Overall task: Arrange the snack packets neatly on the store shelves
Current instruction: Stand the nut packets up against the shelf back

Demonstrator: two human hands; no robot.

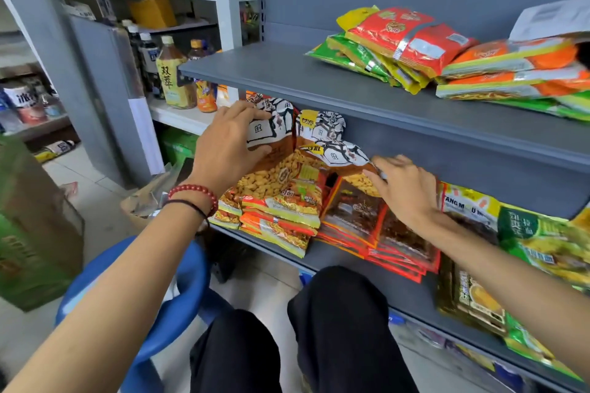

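Orange peanut packets (274, 175) stand upright on the lower shelf (351, 268) between our hands, tops crowding the upper shelf lip (415, 124): our left hand (223, 150) grips the leftmost's top, our right hand (405, 191) touches the rightmost's flap, whether pinching we cannot tell, so we judge free room lies only rearward.

Single head-worn wide-angle view, facing forward and down, close to the grey shelf (287, 73)

Upright peanut packets (277, 150) behind flat noodle packets (281, 217), lower shelf (399, 290)
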